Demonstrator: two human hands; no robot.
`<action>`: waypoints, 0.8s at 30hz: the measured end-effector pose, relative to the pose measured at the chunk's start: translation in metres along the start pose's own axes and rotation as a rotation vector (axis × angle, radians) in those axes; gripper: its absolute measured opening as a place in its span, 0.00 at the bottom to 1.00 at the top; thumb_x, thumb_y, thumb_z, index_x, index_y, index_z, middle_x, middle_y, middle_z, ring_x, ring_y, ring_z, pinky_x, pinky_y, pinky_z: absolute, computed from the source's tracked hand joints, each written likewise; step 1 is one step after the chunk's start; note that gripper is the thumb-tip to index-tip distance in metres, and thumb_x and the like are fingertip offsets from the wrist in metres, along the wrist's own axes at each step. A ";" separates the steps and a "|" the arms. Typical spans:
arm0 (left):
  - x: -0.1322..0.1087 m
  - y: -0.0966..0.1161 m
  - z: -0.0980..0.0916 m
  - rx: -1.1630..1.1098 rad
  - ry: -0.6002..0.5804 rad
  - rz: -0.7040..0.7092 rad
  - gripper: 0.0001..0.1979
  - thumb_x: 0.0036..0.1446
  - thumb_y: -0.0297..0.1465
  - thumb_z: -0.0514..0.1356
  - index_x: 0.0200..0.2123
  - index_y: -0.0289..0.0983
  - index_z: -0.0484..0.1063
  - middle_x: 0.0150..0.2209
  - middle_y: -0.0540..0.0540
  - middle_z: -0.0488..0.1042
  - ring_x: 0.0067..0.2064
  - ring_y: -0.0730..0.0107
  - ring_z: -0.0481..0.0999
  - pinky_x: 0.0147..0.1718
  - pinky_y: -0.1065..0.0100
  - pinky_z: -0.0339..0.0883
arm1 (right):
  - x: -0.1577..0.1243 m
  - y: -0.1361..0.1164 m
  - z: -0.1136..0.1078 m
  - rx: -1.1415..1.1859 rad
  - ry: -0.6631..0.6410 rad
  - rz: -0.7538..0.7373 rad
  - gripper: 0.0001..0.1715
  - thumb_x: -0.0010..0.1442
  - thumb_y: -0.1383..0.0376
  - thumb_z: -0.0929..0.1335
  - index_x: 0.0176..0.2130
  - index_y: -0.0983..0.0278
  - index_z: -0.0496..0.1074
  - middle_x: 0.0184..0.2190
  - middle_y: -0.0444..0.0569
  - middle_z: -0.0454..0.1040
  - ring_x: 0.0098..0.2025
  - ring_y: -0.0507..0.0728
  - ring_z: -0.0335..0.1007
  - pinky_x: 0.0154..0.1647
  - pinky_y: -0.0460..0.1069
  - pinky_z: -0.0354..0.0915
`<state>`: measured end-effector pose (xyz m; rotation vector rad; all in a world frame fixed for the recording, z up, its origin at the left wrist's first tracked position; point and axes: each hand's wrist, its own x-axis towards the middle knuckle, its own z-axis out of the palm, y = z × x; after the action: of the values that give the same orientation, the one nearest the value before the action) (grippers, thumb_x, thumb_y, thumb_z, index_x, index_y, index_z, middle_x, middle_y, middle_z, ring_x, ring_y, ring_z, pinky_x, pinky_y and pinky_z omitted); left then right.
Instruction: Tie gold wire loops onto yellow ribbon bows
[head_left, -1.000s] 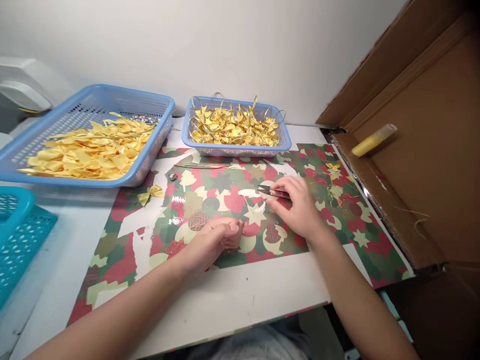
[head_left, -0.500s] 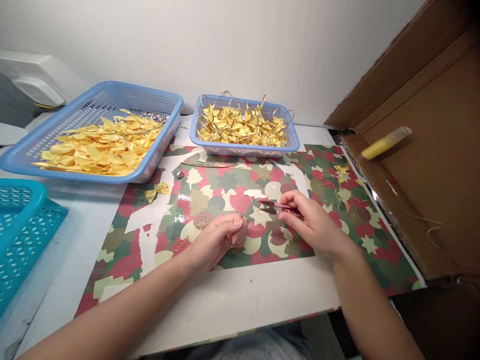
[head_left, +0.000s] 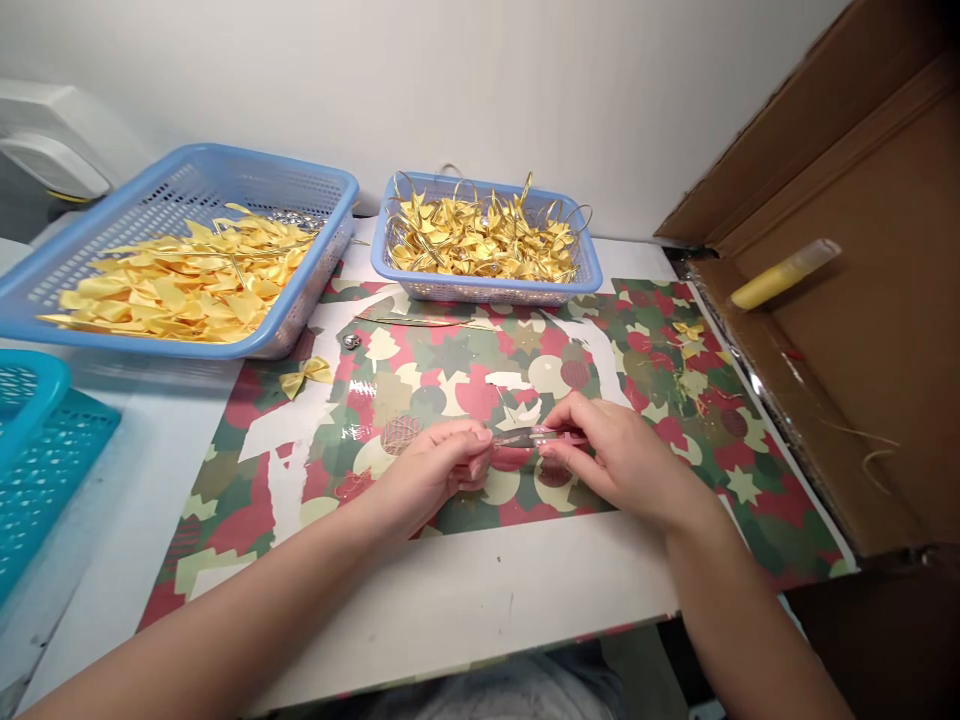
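Observation:
My right hand [head_left: 600, 450] is closed around a pair of small pink-handled thread snips [head_left: 525, 437], blades pointing left. The blade tips reach the fingertips of my left hand [head_left: 450, 458]. My left hand is closed in a pinch; whatever is between its fingers is too small or hidden to make out. Both hands are over a patterned paper sheet [head_left: 442, 395] in red, green and cream. Left of them on the sheet are a yellow ribbon bow [head_left: 306, 375] and a small silver bell [head_left: 351, 342]. Gold cords [head_left: 420, 322] lie behind the hands.
A large blue basket [head_left: 300, 345] of yellow bows stands at the back left. Another blue basket [head_left: 487, 290], with bows and gold cord loops, is at the back middle. A teal basket [head_left: 60, 440] is far left. Cardboard [head_left: 847, 400] walls the right, with a yellow tube [head_left: 784, 275] on it.
The snips have moved left to my left fingertips, and their blades now look closer together. My left hand remains pinched in about the same place. The view has shifted slightly.

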<state>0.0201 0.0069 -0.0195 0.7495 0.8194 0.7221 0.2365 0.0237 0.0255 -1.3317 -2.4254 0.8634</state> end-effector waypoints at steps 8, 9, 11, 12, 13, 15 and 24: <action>-0.001 0.001 -0.001 -0.022 0.010 -0.015 0.19 0.56 0.38 0.59 0.18 0.37 0.58 0.21 0.54 0.53 0.24 0.75 0.49 0.24 0.69 0.45 | -0.001 0.008 -0.002 -0.004 0.033 0.021 0.04 0.66 0.65 0.63 0.36 0.61 0.63 0.27 0.43 0.75 0.28 0.53 0.69 0.30 0.47 0.57; -0.001 0.001 -0.001 -0.023 0.013 -0.015 0.19 0.56 0.37 0.59 0.18 0.37 0.57 0.21 0.54 0.53 0.24 0.75 0.49 0.24 0.69 0.45 | -0.001 0.011 -0.003 0.015 0.048 0.049 0.05 0.66 0.63 0.63 0.37 0.61 0.63 0.28 0.44 0.75 0.29 0.53 0.69 0.30 0.47 0.58; -0.001 0.001 0.000 -0.024 0.019 -0.012 0.20 0.56 0.37 0.59 0.18 0.37 0.56 0.21 0.54 0.53 0.24 0.75 0.48 0.24 0.69 0.45 | -0.002 0.014 -0.005 0.074 0.072 0.100 0.06 0.66 0.61 0.63 0.40 0.61 0.63 0.31 0.45 0.75 0.31 0.53 0.70 0.30 0.47 0.60; -0.001 0.001 0.001 -0.024 0.019 -0.010 0.20 0.56 0.37 0.59 0.18 0.37 0.56 0.21 0.54 0.52 0.24 0.75 0.48 0.24 0.69 0.45 | -0.001 0.015 -0.005 0.101 0.068 0.112 0.07 0.66 0.60 0.63 0.40 0.61 0.63 0.32 0.45 0.75 0.31 0.53 0.70 0.30 0.47 0.60; -0.001 0.001 0.001 -0.025 0.017 -0.008 0.20 0.56 0.37 0.59 0.18 0.37 0.55 0.21 0.54 0.52 0.24 0.75 0.47 0.24 0.69 0.45 | -0.001 0.015 -0.004 0.121 0.052 0.111 0.07 0.66 0.60 0.63 0.41 0.61 0.63 0.31 0.45 0.75 0.31 0.53 0.71 0.30 0.47 0.61; -0.001 0.002 0.002 -0.027 0.015 -0.008 0.20 0.56 0.37 0.59 0.17 0.37 0.56 0.20 0.54 0.51 0.23 0.75 0.47 0.24 0.69 0.44 | 0.000 0.012 -0.001 0.134 -0.006 0.086 0.05 0.66 0.61 0.63 0.40 0.61 0.63 0.29 0.44 0.75 0.31 0.54 0.71 0.30 0.47 0.61; 0.001 0.003 0.001 -0.057 0.008 -0.022 0.19 0.56 0.36 0.58 0.17 0.37 0.58 0.20 0.54 0.52 0.23 0.75 0.48 0.24 0.70 0.44 | 0.003 0.003 0.006 0.067 -0.030 0.022 0.05 0.66 0.65 0.63 0.36 0.61 0.62 0.24 0.42 0.77 0.28 0.54 0.73 0.31 0.48 0.59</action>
<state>0.0212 0.0087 -0.0172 0.6859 0.8100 0.7260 0.2338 0.0254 0.0188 -1.3333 -2.3854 0.9680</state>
